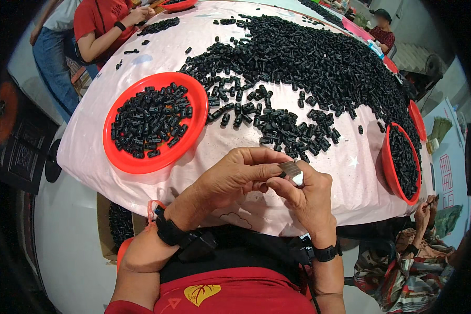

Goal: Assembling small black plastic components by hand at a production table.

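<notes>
My two hands meet over the near edge of the cloth. In my right hand (313, 194) is a small flat metal blade (290, 168) with a white part (298, 179) at its base, held between thumb and fingers. My left hand (240, 175) is closed in a pinch right against the blade; whatever its fingertips hold is hidden. Just beyond my hands lies a loose cluster of small black plastic parts (293, 128). To the left, a red round tray (200, 97) holds many of the same parts.
A large heap of black parts (319, 57) covers the far side of the pink cloth (230, 141). At right stands a red basin (390, 162) of parts. Below the table's left edge is a cardboard box (105, 230). Other people work at far left (97, 31), far right and near right (421, 225).
</notes>
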### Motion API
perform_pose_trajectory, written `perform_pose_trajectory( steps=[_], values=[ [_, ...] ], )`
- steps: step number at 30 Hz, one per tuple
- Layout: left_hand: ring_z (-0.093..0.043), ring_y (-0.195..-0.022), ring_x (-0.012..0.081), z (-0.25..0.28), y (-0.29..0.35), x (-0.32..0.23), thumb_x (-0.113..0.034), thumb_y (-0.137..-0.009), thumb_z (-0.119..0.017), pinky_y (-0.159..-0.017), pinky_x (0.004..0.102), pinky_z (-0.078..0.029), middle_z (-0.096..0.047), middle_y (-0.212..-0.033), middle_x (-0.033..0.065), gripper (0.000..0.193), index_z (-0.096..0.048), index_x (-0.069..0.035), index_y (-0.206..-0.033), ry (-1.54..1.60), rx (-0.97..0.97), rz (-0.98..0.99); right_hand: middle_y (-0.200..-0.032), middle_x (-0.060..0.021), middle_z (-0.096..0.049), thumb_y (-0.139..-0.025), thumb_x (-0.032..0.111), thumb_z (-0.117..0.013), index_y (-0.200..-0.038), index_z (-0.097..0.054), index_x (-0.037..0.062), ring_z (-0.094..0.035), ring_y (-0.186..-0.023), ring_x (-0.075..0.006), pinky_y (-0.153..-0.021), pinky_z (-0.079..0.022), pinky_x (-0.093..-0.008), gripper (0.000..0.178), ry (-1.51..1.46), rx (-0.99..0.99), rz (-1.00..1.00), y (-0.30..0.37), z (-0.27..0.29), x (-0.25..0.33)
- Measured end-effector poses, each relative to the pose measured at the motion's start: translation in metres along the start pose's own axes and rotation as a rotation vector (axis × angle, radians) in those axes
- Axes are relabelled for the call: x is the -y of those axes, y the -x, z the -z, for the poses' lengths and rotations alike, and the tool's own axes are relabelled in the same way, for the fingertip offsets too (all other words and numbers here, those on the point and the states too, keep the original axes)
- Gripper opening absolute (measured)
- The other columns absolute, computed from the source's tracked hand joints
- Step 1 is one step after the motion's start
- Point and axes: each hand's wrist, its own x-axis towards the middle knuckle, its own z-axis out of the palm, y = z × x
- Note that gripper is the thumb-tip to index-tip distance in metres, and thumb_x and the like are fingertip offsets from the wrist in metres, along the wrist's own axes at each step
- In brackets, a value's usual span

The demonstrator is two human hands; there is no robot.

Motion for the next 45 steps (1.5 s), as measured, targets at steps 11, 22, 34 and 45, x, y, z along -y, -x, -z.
perform_pose_trajectory(
  steps=[11,22,34,45],
  values=[
    [-0.063,-0.087,0.0104,0.000,-0.001,0.003,-0.013,-0.089,-0.060,-0.073,0.0210,-0.052,-0.064,-0.102,0.0067,0.030,-0.056,0.000,-0.116,0.025,-0.016,0.016,-0.057,-0.0085,-0.059,-0.074,0.041,-0.075,-0.078,-0.066,0.0058,-0.060,-0.049,-0.0214,-0.046,-0.044,-0.0304,0.036,-0.009,0.003,-0.009,0.000,-0.002,-0.003],
    [-0.061,-0.076,0.0059,-0.001,-0.003,0.008,-0.017,-0.088,-0.064,-0.061,0.0153,-0.047,-0.064,-0.094,0.0023,0.033,-0.057,-0.002,-0.116,0.044,-0.028,-0.013,-0.057,-0.0103,-0.061,-0.078,0.040,-0.071,-0.077,-0.065,0.0041,-0.062,-0.050,-0.0221,-0.045,-0.045,-0.0309,0.037,0.007,0.004,0.009,-0.001,-0.001,-0.005],
    [-0.061,-0.077,0.0066,-0.002,-0.003,0.010,-0.015,-0.088,-0.063,-0.064,0.0165,-0.050,-0.064,-0.095,0.0026,0.033,-0.057,-0.001,-0.117,0.068,-0.026,-0.009,-0.057,-0.0102,-0.060,-0.077,0.041,-0.071,-0.077,-0.065,0.0045,-0.061,-0.050,-0.0237,-0.046,-0.045,-0.0321,0.037,-0.023,0.039,-0.003,-0.002,0.000,-0.006],
    [-0.062,-0.084,0.0091,-0.001,-0.005,0.012,-0.014,-0.088,-0.062,-0.075,0.0234,-0.053,-0.063,-0.100,0.0051,0.032,-0.056,0.000,-0.116,0.068,-0.027,-0.024,-0.055,-0.0097,-0.059,-0.075,0.041,-0.074,-0.074,-0.063,0.0050,-0.060,-0.047,-0.0241,-0.044,-0.044,-0.0326,0.037,0.063,0.011,0.017,-0.002,0.001,-0.007]
  ],
)
